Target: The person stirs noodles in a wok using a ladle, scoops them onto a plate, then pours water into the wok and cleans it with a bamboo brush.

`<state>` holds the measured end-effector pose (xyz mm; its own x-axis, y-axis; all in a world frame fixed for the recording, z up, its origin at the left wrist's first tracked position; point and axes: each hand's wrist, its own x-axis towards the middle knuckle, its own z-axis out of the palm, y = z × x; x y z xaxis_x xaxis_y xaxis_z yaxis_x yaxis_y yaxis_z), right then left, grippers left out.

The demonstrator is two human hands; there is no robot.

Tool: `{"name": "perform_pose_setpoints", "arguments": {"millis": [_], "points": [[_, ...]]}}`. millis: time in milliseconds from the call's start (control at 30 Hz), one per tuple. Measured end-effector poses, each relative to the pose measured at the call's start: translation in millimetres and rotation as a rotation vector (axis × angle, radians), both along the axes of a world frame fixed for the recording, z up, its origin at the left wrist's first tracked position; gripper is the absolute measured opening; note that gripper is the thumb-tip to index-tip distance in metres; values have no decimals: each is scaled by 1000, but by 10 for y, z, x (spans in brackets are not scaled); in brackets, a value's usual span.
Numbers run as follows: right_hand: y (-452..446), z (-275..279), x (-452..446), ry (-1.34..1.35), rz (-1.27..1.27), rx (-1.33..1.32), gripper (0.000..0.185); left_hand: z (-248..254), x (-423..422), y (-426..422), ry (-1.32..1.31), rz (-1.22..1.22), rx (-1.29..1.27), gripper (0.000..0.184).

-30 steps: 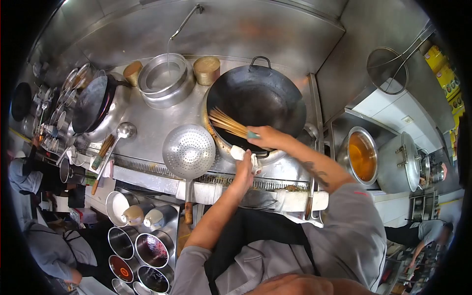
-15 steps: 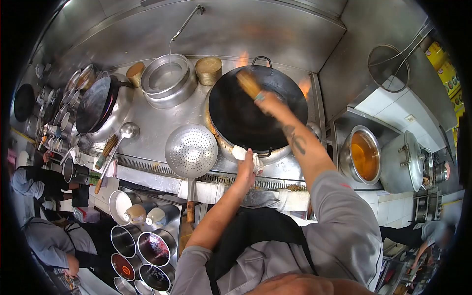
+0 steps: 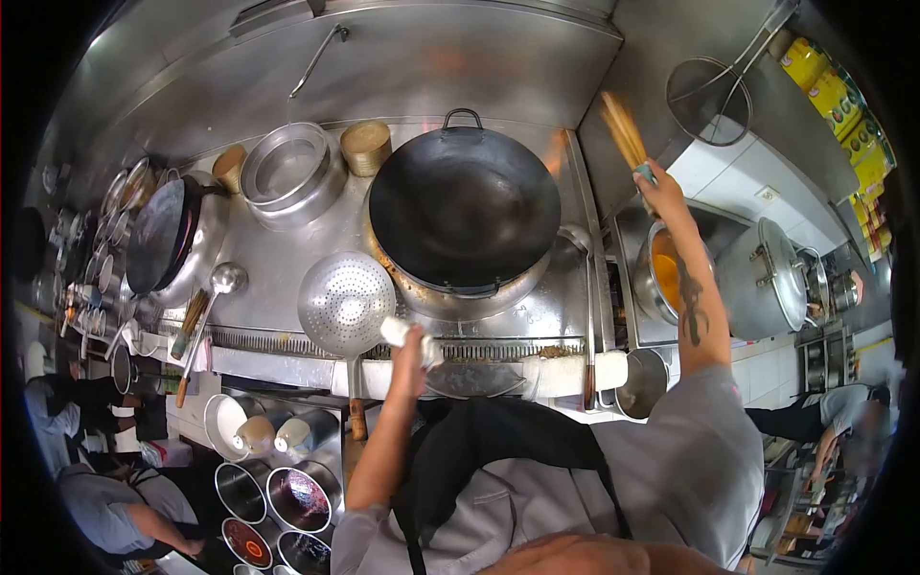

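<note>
My right hand (image 3: 665,196) is raised at the right, closed around the handle of a bamboo wok brush (image 3: 625,132). The bristles point up and away, slightly blurred. Beneath that forearm stands a metal pot (image 3: 648,287) of orange liquid, partly covered by the arm. My left hand (image 3: 410,358) is closed on a folded white cloth (image 3: 395,333), close to a perforated skimmer (image 3: 345,307). A large black wok (image 3: 465,206) rests on the burner, apart from both hands, and nothing shows inside it.
A long-handled ladle (image 3: 588,316) lies right of the wok. Steel basins (image 3: 292,182) sit left of it, under a tap (image 3: 331,43). Sauce pots (image 3: 299,496) stand lower left. A round strainer (image 3: 711,101) hangs on the right. Other people (image 3: 125,508) work at both sides.
My right hand has lifted the brush out of the wok and swung it right. My left hand has drawn back from the wok's near handle with the cloth. The camera view has shifted.
</note>
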<state>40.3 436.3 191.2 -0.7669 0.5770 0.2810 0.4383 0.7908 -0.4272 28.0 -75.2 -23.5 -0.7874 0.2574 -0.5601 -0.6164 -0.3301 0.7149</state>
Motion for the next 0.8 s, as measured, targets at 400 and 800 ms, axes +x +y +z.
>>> {"name": "perform_pose_setpoints", "arguments": {"millis": [400,800], "points": [[-1158,-1138,1067,281,-111,-1188,74,-627,221,-683,675,-591,-1437,66],[-624,-421,-1267,258,66,-506,66,-724,283,-593,779,-620,-1599,78]]}}
